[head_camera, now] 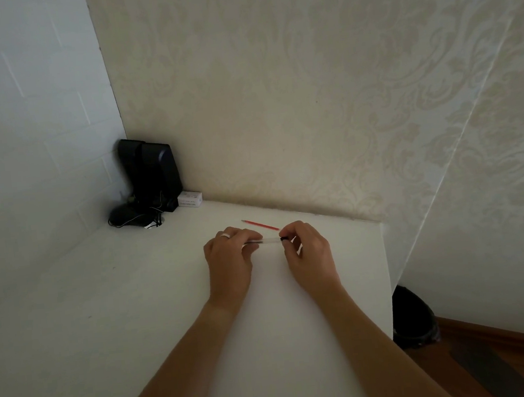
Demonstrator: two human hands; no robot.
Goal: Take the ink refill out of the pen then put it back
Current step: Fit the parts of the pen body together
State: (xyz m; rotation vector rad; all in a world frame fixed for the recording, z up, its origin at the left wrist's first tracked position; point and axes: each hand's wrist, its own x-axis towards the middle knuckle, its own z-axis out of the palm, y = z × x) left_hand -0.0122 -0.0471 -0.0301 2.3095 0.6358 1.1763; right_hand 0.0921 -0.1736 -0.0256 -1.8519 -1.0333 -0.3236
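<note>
Evidently to steady the pen (266,240) for its end piece, the left hand (228,260) grips the barrel and the right hand (308,251) pinches the black tip, while a red refill (260,224) lies on the desk (134,292) just beyond.

Head cam looks fwd/down at white table (136,308), close.

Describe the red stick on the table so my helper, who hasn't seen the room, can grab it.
Start at the white table set in the wall corner. Near its back edge, just beyond both hands, a thin red stick lies flat and untouched. It is the only red thing there; the pen held between the hands is clear with a black end.
</note>
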